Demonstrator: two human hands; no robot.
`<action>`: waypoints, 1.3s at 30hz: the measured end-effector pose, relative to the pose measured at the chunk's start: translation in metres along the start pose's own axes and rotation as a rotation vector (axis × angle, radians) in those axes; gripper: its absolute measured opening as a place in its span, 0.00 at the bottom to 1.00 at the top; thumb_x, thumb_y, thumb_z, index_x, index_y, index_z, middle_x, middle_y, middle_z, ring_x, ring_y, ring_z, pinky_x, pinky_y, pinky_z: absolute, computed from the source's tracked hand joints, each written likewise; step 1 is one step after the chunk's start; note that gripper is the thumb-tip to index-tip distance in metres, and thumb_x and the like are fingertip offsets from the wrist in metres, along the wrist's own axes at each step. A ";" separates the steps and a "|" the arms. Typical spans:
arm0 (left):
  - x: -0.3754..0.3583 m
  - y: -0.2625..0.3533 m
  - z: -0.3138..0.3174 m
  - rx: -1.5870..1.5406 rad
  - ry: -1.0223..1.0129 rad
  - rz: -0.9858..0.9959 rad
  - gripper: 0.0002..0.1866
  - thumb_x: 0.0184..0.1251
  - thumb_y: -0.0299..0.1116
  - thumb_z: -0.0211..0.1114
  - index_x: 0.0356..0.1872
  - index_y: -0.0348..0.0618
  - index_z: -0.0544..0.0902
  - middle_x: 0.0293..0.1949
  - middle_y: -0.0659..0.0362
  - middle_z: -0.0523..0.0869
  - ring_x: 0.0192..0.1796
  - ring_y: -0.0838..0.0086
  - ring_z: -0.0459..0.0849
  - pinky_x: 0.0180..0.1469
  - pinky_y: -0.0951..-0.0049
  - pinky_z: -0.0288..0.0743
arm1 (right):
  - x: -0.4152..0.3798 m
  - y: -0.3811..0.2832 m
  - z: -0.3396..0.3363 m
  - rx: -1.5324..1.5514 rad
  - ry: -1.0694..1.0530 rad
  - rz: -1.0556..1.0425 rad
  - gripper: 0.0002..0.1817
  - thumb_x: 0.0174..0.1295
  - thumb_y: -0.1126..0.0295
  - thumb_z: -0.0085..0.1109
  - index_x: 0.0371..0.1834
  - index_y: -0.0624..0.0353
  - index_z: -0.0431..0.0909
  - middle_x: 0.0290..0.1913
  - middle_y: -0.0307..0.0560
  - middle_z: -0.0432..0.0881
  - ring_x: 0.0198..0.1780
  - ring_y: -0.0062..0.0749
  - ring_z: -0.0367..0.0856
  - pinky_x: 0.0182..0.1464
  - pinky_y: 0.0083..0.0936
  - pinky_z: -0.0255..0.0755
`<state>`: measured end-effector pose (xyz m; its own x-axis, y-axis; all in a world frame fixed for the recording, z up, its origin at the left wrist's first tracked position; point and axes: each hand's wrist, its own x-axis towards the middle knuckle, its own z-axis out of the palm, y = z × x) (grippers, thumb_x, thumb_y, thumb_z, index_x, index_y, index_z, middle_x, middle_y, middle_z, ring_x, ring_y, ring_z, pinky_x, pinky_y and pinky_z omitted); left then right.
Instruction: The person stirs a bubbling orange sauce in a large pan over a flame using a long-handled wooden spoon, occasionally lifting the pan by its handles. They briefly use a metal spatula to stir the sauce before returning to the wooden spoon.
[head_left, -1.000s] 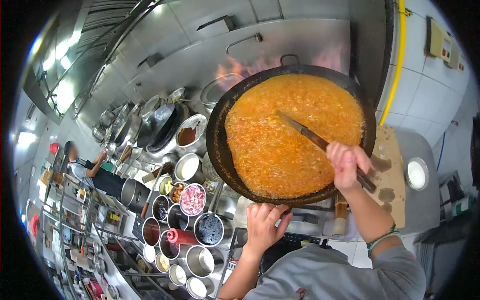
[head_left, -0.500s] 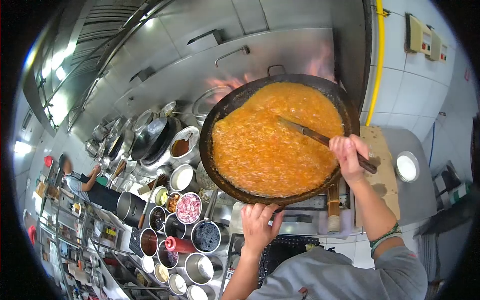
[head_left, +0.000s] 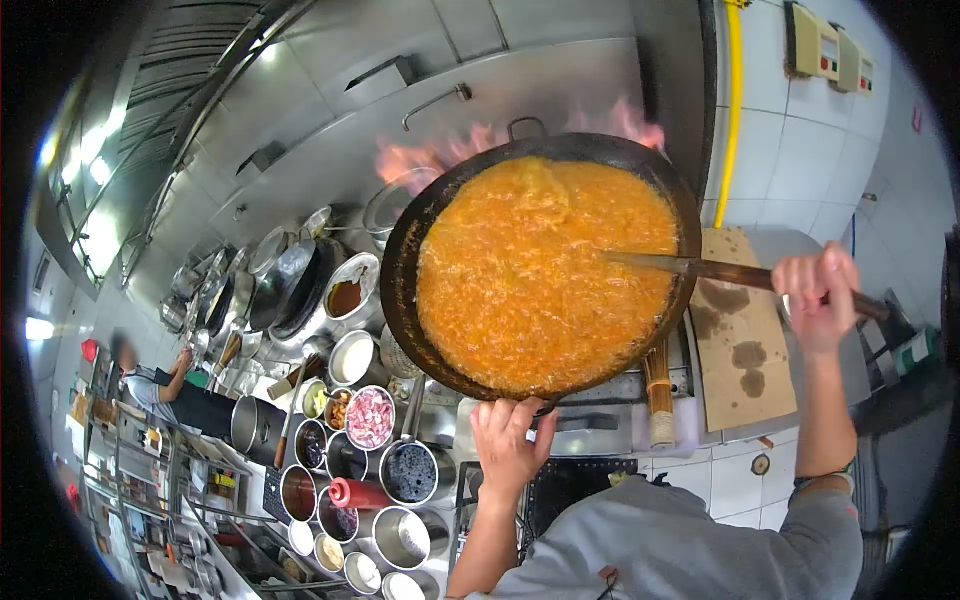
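Right hand [head_left: 818,292] clenched, raised; left hand [head_left: 507,442] lower.

Right-hand counter [head_left: 776,245]: stained cardboard [head_left: 745,335] lying flat. Left-hand counter [head_left: 442,416]: metal pots [head_left: 404,538], crowded close.

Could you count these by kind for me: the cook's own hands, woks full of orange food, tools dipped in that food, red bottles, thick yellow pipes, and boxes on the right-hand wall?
Hands: 2, left hand and right hand
Orange-filled wok: 1
Wooden-handled tool: 1
Red bottle: 1
Yellow pipe: 1
Wall boxes: 2
Total: 8
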<state>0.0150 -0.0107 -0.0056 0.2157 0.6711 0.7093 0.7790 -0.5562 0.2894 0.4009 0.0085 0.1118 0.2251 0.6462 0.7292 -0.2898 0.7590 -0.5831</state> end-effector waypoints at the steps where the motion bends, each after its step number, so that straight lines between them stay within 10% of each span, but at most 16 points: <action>1: 0.001 0.001 -0.001 0.000 0.004 0.009 0.16 0.54 0.34 0.80 0.43 0.50 0.84 0.34 0.59 0.80 0.39 0.59 0.77 0.45 0.59 0.67 | 0.001 -0.012 -0.003 0.015 0.022 0.018 0.17 0.78 0.66 0.44 0.26 0.51 0.62 0.14 0.32 0.57 0.17 0.23 0.56 0.29 0.29 0.62; 13: 0.001 -0.001 0.003 0.030 -0.011 0.015 0.18 0.54 0.33 0.80 0.44 0.52 0.81 0.36 0.60 0.78 0.40 0.60 0.75 0.48 0.58 0.65 | 0.075 -0.146 -0.067 0.032 -0.307 0.235 0.24 0.81 0.57 0.43 0.22 0.49 0.70 0.13 0.33 0.61 0.16 0.24 0.58 0.27 0.33 0.62; 17: 0.003 0.000 0.002 0.021 -0.011 0.023 0.19 0.53 0.33 0.80 0.45 0.53 0.81 0.35 0.61 0.78 0.40 0.61 0.75 0.46 0.59 0.64 | 0.069 -0.149 -0.051 0.036 -0.080 0.190 0.24 0.82 0.58 0.40 0.22 0.47 0.69 0.13 0.32 0.62 0.15 0.24 0.59 0.28 0.34 0.64; 39: 0.011 -0.003 0.001 0.042 -0.019 0.045 0.17 0.51 0.36 0.81 0.42 0.53 0.84 0.33 0.62 0.77 0.38 0.64 0.76 0.44 0.61 0.65 | -0.005 0.073 0.033 0.194 0.143 -0.007 0.19 0.81 0.64 0.40 0.25 0.49 0.60 0.14 0.33 0.57 0.19 0.23 0.53 0.32 0.29 0.59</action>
<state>0.0156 -0.0009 0.0002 0.2617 0.6554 0.7085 0.7922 -0.5652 0.2302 0.3479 0.0577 0.0772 0.3535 0.6563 0.6666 -0.4577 0.7428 -0.4886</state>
